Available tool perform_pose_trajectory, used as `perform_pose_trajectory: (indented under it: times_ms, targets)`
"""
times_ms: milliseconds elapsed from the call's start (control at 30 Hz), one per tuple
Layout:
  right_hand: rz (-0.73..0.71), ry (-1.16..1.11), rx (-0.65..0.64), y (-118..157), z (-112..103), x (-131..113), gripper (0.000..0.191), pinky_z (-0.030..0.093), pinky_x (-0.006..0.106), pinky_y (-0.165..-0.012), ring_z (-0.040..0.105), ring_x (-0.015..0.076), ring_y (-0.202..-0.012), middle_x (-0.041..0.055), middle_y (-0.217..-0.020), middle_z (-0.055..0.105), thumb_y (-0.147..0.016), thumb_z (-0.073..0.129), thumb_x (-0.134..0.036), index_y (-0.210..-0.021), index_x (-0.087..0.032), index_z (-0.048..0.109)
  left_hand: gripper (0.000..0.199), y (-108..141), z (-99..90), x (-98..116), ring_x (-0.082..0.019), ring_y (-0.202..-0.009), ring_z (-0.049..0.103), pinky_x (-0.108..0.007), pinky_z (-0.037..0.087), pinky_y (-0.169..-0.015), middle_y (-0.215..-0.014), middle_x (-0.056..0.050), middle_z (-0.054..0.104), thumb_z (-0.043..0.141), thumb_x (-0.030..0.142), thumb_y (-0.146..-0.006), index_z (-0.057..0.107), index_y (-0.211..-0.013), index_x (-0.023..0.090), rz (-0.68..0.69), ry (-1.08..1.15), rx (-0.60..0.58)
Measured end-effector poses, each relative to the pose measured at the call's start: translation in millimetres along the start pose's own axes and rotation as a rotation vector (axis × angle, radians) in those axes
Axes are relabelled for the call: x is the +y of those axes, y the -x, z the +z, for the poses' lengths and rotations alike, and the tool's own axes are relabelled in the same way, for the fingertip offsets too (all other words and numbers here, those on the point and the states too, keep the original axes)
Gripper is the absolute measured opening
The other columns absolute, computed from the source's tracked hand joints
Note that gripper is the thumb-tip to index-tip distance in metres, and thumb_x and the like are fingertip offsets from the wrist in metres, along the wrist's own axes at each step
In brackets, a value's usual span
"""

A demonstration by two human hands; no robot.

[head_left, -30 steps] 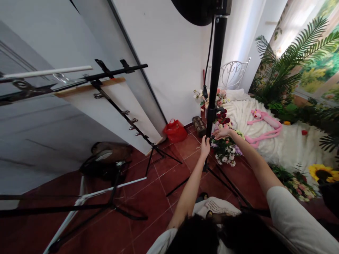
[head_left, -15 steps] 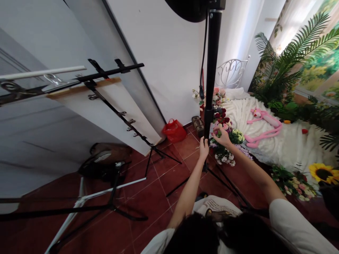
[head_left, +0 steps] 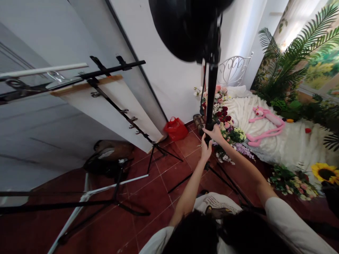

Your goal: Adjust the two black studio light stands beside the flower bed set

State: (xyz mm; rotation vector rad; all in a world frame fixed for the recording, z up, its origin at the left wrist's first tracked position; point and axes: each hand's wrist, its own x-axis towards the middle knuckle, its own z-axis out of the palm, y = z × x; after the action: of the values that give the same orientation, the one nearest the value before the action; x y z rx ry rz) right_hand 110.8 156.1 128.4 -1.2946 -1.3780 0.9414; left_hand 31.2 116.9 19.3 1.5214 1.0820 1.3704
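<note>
In front of me a black light stand (head_left: 211, 90) rises from its tripod legs, with a round black lamp head (head_left: 182, 28) at its top. My left hand (head_left: 206, 150) is closed around the lower pole. Just above it, my right hand (head_left: 215, 134) is closed at the pole by a dark collar. The fingers' far sides are hidden behind the pole. A black cable (head_left: 202, 100) hangs beside the pole. Artificial flowers (head_left: 224, 114) stand close behind the pole on the right.
Clipped backdrop boards (head_left: 127, 109) stand on thin tripods to the left. A red bag (head_left: 176, 129) sits by the wall. Toward the right lie a white fur blanket (head_left: 293, 144), a pink plush toy (head_left: 271, 118) and a sunflower (head_left: 325, 173). A palm plant (head_left: 302, 46) stands behind.
The lamp head and upper pole have come down, so more of the lamp shows. My right hand has moved left and down onto the pole, close above my left hand.
</note>
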Motion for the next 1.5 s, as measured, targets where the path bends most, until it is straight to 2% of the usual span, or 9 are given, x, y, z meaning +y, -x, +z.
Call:
perform_pose_trajectory:
  times_ms: [133,300,500,633,800,1067,1233,1367,1500]
  targets:
    - [0.078,0.108,-0.013,16,5,21,0.043,0.046,0.033,-0.094,0.05,0.0243,-0.113,0.0076,-0.101,0.062,-0.073,0.064,-0.041,-0.107,-0.016,0.054,0.06,-2,-0.6,-7,-0.02,-0.134,0.035,-0.04,0.026,-0.113,-0.14,-0.015,0.039,0.037,0.052,-0.089,0.029,-0.137,0.018,-0.029,-0.021,-0.023]
    - [0.029,0.093,-0.151,16,-27,36,0.05,0.039,0.033,-0.101,0.049,0.0235,-0.115,0.007,-0.106,0.062,-0.064,0.073,-0.034,-0.107,-0.017,0.054,0.048,-10,-5.4,-7,-0.02,-0.121,0.048,-0.04,0.035,-0.106,-0.123,-0.013,0.054,0.031,0.05,-0.091,0.046,-0.124,0.019,0.001,-0.076,0.006]
    - [0.172,-0.036,-0.032,27,-44,71,0.03,0.035,0.029,-0.104,0.047,0.015,-0.121,0.0065,-0.119,0.057,-0.081,0.057,-0.033,-0.107,-0.022,0.048,0.046,-11,-10.2,-3,-0.021,-0.115,0.051,-0.038,0.037,-0.103,-0.119,-0.011,0.056,0.036,0.052,-0.089,0.049,-0.12,0.02,-0.001,-0.067,-0.006]
    - [0.237,-0.044,0.018,25,-33,85,0.027,0.045,0.026,-0.092,0.057,0.0146,-0.106,0.0073,-0.105,0.062,-0.085,0.051,-0.037,-0.105,-0.021,0.043,0.045,-12,-9.5,-6,-0.021,-0.116,0.051,-0.038,0.037,-0.103,-0.119,-0.011,0.056,0.037,0.052,-0.089,0.05,-0.119,0.02,-0.003,-0.079,-0.007]
    - [0.38,0.103,0.121,8,-29,89,0.036,0.049,0.022,-0.062,0.059,0.0124,-0.062,-0.0047,-0.065,0.056,-0.079,0.058,-0.038,-0.105,-0.02,0.041,0.045,-12,-9.8,-7,-0.021,-0.115,0.052,-0.038,0.038,-0.102,-0.119,-0.012,0.056,0.034,0.05,-0.09,0.047,-0.122,0.019,0.024,-0.107,-0.014]
    - [0.599,0.071,0.132,-5,-21,74,0.032,0.044,0.021,-0.053,0.053,0.012,-0.052,-0.0033,-0.059,0.055,-0.078,0.059,-0.036,-0.102,-0.018,0.047,0.047,-13,-10.1,-5,-0.021,-0.12,0.05,-0.04,0.037,-0.105,-0.124,-0.012,0.055,0.036,0.051,-0.09,0.048,-0.124,0.02,0.014,-0.093,-0.017]
    - [0.502,-0.233,0.259,42,-23,88,0.024,0.042,0.021,-0.048,0.048,0.0097,-0.046,-0.0025,-0.056,0.053,-0.09,0.041,-0.043,-0.092,-0.02,0.05,0.051,7,-14.1,-16,-0.02,-0.125,0.047,-0.04,0.035,-0.108,-0.132,-0.011,0.051,0.038,0.053,-0.088,0.047,-0.128,0.022,-0.048,-0.078,0.041]
    - [0.618,-0.394,0.353,112,-40,121,0.022,0.049,0.021,-0.051,0.054,0.0101,-0.048,-0.0018,-0.06,0.057,-0.086,0.047,-0.044,-0.09,-0.022,0.051,0.056,52,-8.2,-45,-0.021,-0.119,0.052,-0.04,0.042,-0.102,-0.132,-0.016,0.05,0.036,0.056,-0.088,0.045,-0.129,0.019,-0.217,-0.115,0.028]
    - [0.771,-0.487,0.571,198,-62,154,0.019,0.054,0.025,-0.055,0.058,0.0122,-0.05,-0.0007,-0.06,0.06,-0.079,0.058,-0.041,-0.084,-0.024,0.053,0.055,101,23.4,-69,-0.023,-0.11,0.058,-0.04,0.046,-0.096,-0.125,-0.018,0.054,0.039,0.056,-0.087,0.048,-0.124,0.016,-0.352,-0.119,-0.215]
